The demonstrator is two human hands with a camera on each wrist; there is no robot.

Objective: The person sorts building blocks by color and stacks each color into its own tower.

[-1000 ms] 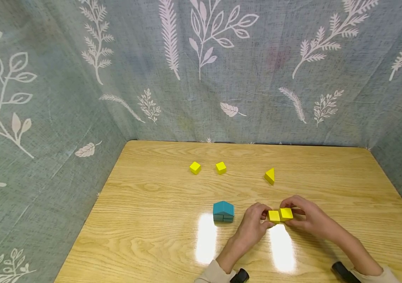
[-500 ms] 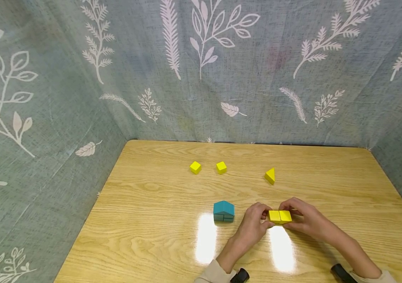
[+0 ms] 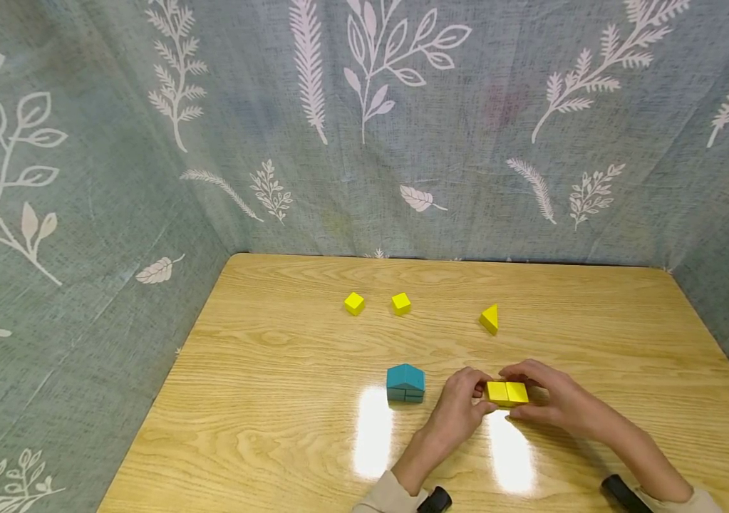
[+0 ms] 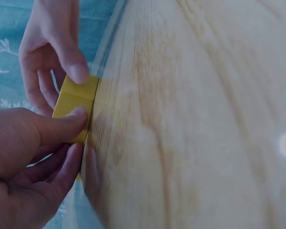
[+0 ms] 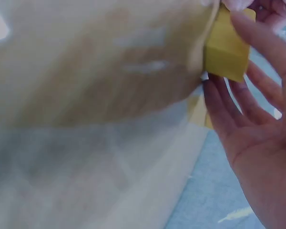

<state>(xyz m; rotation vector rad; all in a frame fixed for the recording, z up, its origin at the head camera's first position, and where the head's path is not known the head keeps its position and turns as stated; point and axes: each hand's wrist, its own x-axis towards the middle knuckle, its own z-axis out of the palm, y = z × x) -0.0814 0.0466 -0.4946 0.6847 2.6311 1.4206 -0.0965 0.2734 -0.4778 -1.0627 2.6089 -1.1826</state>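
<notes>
Two yellow cubes stand side by side on the table, faces flush, right of the teal block house. My left hand [image 3: 457,410] pinches the left cube [image 3: 497,392] between thumb and fingers; in the left wrist view its thumb lies across the cube's face. My right hand [image 3: 559,400] reaches round the right cube [image 3: 518,392], thumb on the near side and index finger on the far side. In the right wrist view, the thumb of that hand overlaps the yellow cube [image 5: 227,52] near the seam, and its other fingers are spread below.
A small teal house of stacked blocks [image 3: 405,385] stands left of my left hand. Farther back on the wooden table [image 3: 274,399] are a yellow cube [image 3: 354,304], another yellow cube [image 3: 401,304] and a yellow triangular block [image 3: 489,319]. A leaf-patterned curtain [image 3: 467,142] borders the table.
The right cube has come into line with the left one, closing the uneven joint. My right hand's fingertips have slid left along the cubes. The left hand stays put.
</notes>
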